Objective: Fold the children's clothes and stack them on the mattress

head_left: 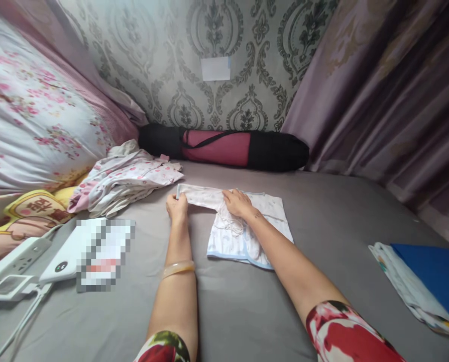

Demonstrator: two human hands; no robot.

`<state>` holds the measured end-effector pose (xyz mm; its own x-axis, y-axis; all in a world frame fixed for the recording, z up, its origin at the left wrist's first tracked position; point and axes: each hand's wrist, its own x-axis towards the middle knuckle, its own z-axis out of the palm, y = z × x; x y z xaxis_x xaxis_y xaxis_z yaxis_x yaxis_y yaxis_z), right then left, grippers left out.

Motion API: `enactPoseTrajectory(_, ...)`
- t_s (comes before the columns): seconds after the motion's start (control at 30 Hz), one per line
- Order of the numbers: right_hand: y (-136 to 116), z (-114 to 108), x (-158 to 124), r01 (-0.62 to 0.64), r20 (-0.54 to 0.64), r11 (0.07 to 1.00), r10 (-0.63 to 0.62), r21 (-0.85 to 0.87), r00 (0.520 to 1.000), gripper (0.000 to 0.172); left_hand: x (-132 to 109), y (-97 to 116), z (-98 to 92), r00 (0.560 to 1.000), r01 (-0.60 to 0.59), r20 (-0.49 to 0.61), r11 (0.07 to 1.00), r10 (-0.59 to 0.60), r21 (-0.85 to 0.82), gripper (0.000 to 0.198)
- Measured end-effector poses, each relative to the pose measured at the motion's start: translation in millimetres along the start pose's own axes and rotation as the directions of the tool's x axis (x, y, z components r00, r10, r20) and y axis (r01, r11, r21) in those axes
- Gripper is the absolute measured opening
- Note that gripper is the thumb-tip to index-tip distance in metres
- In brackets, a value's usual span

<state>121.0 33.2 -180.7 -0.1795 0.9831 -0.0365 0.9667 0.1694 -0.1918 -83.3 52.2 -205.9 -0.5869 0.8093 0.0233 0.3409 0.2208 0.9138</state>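
Note:
A small white baby shirt (260, 231) with light blue trim lies spread on the grey bed sheet, its hem toward me. My left hand (177, 205) pinches the cuff of its left sleeve, which is stretched out to the side. On the upper front of the shirt, near where that sleeve joins, my right hand (237, 202) rests flat with the fingers out. White tie strings (230, 223) lie bunched on the front just below the right hand. The shirt's other sleeve is partly hidden behind my right forearm.
Crumpled printed clothes (134, 176) lie at the back left. A black and pink long bag (217, 147) runs along the wall. At left are a power strip (19, 259) and a white device (68, 256); folded cloths (428, 276) sit at right.

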Motion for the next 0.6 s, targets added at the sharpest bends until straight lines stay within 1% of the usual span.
enactPoseTrajectory(0.1,-0.8,-2.8,0.5,-0.020,0.029,1.000,0.020,0.004,0.999,0.044,3.8,6.8,3.8,0.996,0.087,0.024,0.980,-0.084,-0.181,0.016)
enactPoseTrajectory(0.13,-1.4,-4.2,0.8,-0.022,0.047,1.000,0.022,0.005,0.999,0.046,3.6,9.7,5.0,0.992,0.122,0.048,0.955,-0.113,-0.271,0.016)
enactPoseTrajectory(0.17,-2.3,-5.8,1.1,-0.021,0.068,1.000,0.020,0.005,0.997,0.048,2.8,12.6,5.7,0.986,0.167,0.086,0.908,-0.144,-0.385,0.016)
enactPoseTrajectory(0.2,-3.2,-7.7,1.6,-0.017,0.091,1.000,0.016,0.006,0.996,0.050,1.6,15.4,5.9,0.975,0.220,0.139,0.832,-0.173,-0.509,0.017)
enactPoseTrajectory(0.27,-5.3,-11.6,2.8,-0.015,0.138,1.000,0.014,0.006,0.990,0.058,-1.8,20.7,5.1,0.946,0.324,0.259,0.626,-0.196,-0.709,0.019)
enactPoseTrajectory(0.3,-6.2,-13.5,3.6,-0.019,0.160,1.000,0.019,0.001,0.987,0.062,-3.8,23.2,4.4,0.934,0.357,0.304,0.539,-0.188,-0.763,0.019)
enactPoseTrajectory(0.33,-7.1,-15.3,4.7,-0.028,0.184,1.000,0.028,-0.005,0.983,0.066,-5.9,25.5,3.7,0.929,0.369,0.330,0.494,-0.169,-0.787,0.018)
enactPoseTrajectory(0.4,-8.7,-18.4,7.9,-0.045,0.230,0.999,0.046,-0.012,0.972,0.075,-10.5,29.9,3.3,0.929,0.364,0.349,0.467,-0.122,-0.806,0.016)
enactPoseTrajectory(0.5,-11.7,-22.3,14.8,-0.066,0.293,0.998,0.068,-0.016,0.954,0.089,-18.2,36.7,5.9,0.933,0.335,0.357,0.481,-0.048,-0.810,0.019)
enactPoseTrajectory(0.6,-16.3,-26.2,20.8,-0.098,0.332,0.995,0.098,-0.016,0.938,0.100,-26.6,43.7,12.3,0.929,0.322,0.369,0.483,0.003,-0.814,0.023)
